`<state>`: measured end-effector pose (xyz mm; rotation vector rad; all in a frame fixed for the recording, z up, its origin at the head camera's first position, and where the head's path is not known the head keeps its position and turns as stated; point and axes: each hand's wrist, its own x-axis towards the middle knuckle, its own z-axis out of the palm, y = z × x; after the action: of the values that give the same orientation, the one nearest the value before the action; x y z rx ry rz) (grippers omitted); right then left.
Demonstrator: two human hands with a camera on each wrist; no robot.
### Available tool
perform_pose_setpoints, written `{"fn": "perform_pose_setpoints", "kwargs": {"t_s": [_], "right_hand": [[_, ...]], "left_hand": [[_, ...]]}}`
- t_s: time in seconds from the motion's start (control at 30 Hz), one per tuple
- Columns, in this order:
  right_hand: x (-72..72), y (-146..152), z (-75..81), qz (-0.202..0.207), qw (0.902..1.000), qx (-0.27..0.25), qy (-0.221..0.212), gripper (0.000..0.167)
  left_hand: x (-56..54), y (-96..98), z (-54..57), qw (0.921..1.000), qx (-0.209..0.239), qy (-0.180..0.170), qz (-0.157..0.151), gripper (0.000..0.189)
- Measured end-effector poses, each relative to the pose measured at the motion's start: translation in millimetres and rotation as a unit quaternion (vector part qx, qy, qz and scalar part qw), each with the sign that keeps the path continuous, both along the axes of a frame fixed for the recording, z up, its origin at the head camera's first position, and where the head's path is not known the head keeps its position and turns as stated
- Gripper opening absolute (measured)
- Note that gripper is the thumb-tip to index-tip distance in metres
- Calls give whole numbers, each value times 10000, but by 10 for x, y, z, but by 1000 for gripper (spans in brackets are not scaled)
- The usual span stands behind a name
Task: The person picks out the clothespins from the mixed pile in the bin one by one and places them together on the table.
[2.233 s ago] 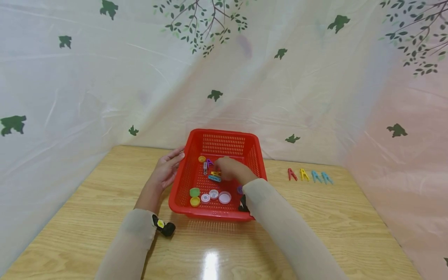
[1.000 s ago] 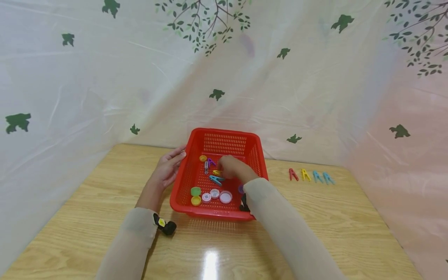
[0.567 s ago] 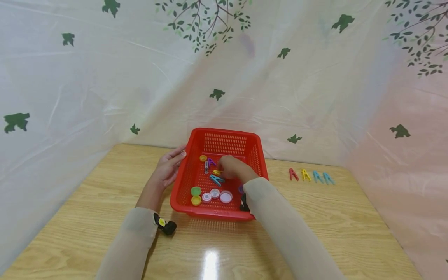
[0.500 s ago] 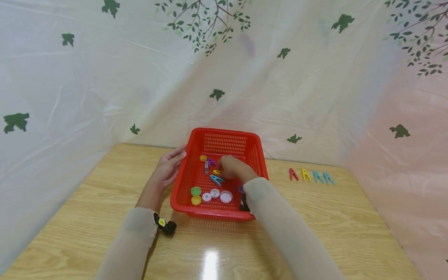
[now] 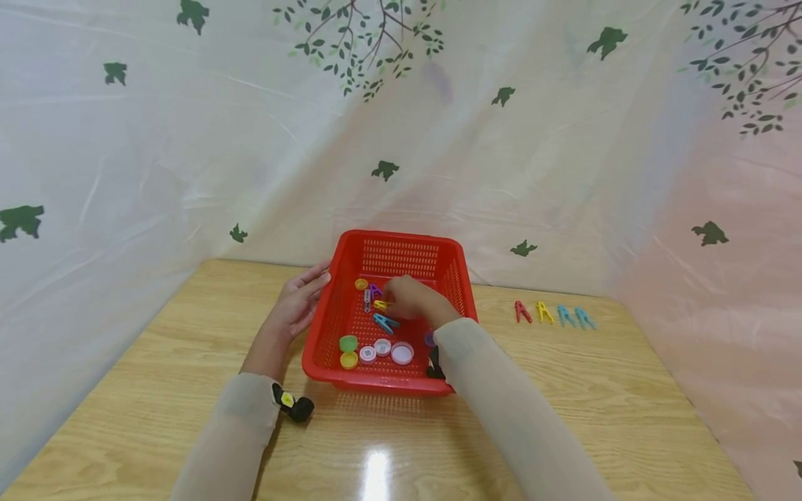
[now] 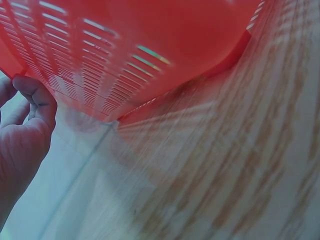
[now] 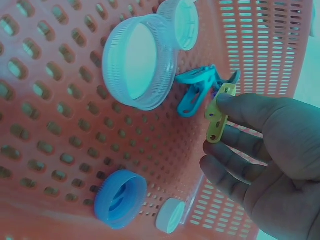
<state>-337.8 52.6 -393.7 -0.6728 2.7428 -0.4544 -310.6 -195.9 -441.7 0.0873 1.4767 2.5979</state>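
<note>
A red plastic basket (image 5: 407, 381) stands tilted toward me on the wooden table. My left hand (image 5: 296, 303) grips its left rim; the left wrist view shows thumb and fingers (image 6: 37, 97) pinching that edge. Inside the basket, my right hand (image 5: 410, 299) holds a yellow clothespin (image 7: 220, 115) between thumb and fingers. Just in front of the hand lies a blue clothespin (image 5: 385, 323), spread flat on the basket floor. A purple clothespin (image 5: 374, 291) and a small grey-white clip-like piece (image 5: 367, 300) sit on its far side.
Bottle caps lie in the basket: green (image 5: 348, 343), yellow (image 5: 349, 360), several white ones (image 5: 402, 353), a blue-purple one (image 5: 429, 339) and an orange one (image 5: 361, 284). Right of the basket, red (image 5: 523, 312), yellow (image 5: 544, 312) and two blue clothespins (image 5: 566, 316) form a row.
The blue clothespin has gone from lying on its edge to lying flat. Lately my right hand and the yellow clothespin have shifted slightly up and left. My left hand stays on the rim.
</note>
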Motion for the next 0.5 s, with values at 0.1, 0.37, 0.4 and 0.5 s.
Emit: {"fn": "perform_pose_setpoints", "kwargs": {"t_s": [0.1,0.37,0.4,0.5], "right_hand": [[15,-7,26,83,9999,-113,27,30],[91,-29,103,299,9988,-376,75,27],[96,-28,109,309,9987,-391,84,27],[97,-22,113,324,9985,-429,91,26]], "left_hand": [[2,-2,3,10000,1,-1,-20,56],[16,-6,6,10000,8,-28,6,57],[17,-5,4,10000,9,-38,-6,57],[23,-5,-2,10000,9,-27,-50,57]]}}
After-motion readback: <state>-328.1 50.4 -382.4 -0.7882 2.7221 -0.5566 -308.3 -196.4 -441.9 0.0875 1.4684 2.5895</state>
